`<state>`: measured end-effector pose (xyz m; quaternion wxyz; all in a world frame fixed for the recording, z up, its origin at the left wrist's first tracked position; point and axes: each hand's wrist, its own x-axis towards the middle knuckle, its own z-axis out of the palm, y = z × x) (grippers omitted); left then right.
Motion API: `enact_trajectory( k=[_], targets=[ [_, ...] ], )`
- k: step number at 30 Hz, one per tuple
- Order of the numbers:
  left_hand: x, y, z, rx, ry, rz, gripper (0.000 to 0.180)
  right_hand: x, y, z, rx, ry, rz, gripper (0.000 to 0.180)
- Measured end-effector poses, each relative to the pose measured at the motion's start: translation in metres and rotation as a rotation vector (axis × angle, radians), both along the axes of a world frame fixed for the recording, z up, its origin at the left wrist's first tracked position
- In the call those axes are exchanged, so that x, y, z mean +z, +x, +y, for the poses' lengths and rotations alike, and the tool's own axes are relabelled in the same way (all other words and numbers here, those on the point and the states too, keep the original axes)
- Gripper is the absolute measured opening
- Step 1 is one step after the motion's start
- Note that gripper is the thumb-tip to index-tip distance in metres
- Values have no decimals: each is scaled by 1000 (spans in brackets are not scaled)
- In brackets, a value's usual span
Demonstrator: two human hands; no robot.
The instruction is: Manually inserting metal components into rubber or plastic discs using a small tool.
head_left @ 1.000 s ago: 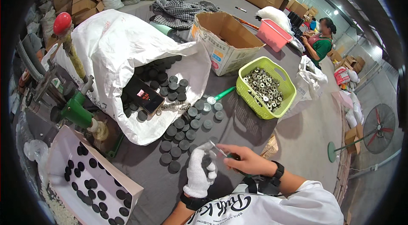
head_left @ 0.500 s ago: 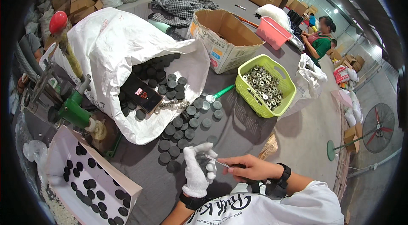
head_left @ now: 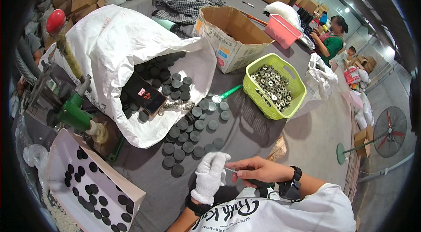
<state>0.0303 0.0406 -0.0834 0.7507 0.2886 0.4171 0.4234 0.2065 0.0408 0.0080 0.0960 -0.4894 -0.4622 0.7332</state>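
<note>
My left hand (head_left: 209, 177), in a white knitted glove, is closed with its fingers curled in. Whatever it grips is hidden by the glove. My bare right hand (head_left: 258, 168) holds a thin metal tool (head_left: 230, 170) with a dark handle, its tip reaching into the gloved fingers; its exact kind is not clear. Just beyond the gloved hand, several black round caps (head_left: 187, 147) lie loose on the grey cloth. More of them spill from a large white woven sack (head_left: 109, 48), where a phone (head_left: 144, 95) rests on top.
A green basket (head_left: 252, 94) of small metal rings stands ahead right, with a green-handled tool (head_left: 231, 92) beside it. An open carton (head_left: 228, 56) and pink bin (head_left: 280, 32) are behind. At left are a green hand press (head_left: 75, 113) and a white box (head_left: 131, 188) of black caps. A co-worker (head_left: 331, 46) sits far right.
My gloved fingers have closed in further, covering the shiny piece that showed between them. The tool's tip now shows less. The view has shifted slightly.
</note>
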Motion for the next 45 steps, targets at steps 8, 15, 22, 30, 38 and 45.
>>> enact_trajectory(
  k=[8,15,22,30,38,45],
  targets=[
    [0,2,-1,16,11,-6,26,12,-1,1,-64,-101,32,46],
    [-12,5,-3,-16,158,169,28,4,-9,-12,73,93,-184,46],
    [-20,10,-4,-9,405,368,30,31,2,42,177,-305,-110,45],
    [7,-7,7,125,-225,-199,19,8,-10,3,-2,-66,-55,46],
    [3,2,2,219,-41,2,20,-10,-16,-17,-263,-165,123,47],
    [-16,10,-2,232,252,133,15,-24,-10,-19,-287,-300,101,47]
  ],
)
